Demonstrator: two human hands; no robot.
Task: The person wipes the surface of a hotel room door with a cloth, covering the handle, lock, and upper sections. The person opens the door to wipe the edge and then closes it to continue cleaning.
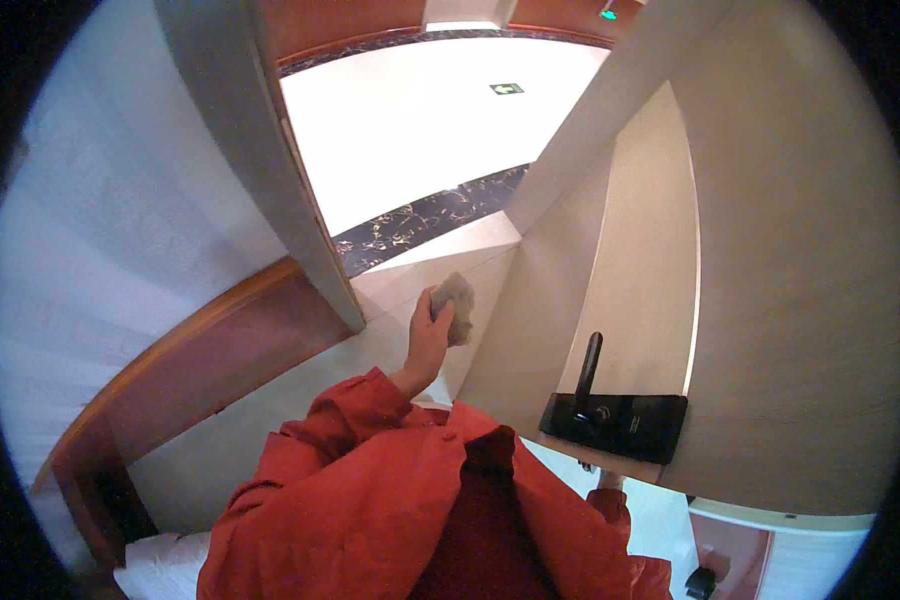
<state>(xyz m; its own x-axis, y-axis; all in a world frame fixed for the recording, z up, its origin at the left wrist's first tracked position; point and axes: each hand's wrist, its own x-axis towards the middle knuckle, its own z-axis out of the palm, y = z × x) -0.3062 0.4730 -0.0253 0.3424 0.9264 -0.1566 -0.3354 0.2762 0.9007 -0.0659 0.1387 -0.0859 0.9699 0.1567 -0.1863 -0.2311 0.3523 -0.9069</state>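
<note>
My left hand (429, 330) is shut on a crumpled grey cloth (459, 304), held out in front of my chest above the pale tiled floor. To the right stands an open wooden door (787, 300). A black lock plate (649, 427) with a lever handle (589, 367) is mounted near its edge. Of my right hand (611, 480) only the part at the wrist shows, below the door's edge beside the lock. The door hides its fingers, so their grip is not visible. Both arms wear red sleeves.
A grey door frame (225, 112) stands on the left, beside a wood-topped skirting (217, 360). Ahead, a dark marble threshold strip (427, 221) borders a bright corridor floor (435, 127) bearing a green arrow sign (506, 88). White fabric (166, 562) lies at lower left.
</note>
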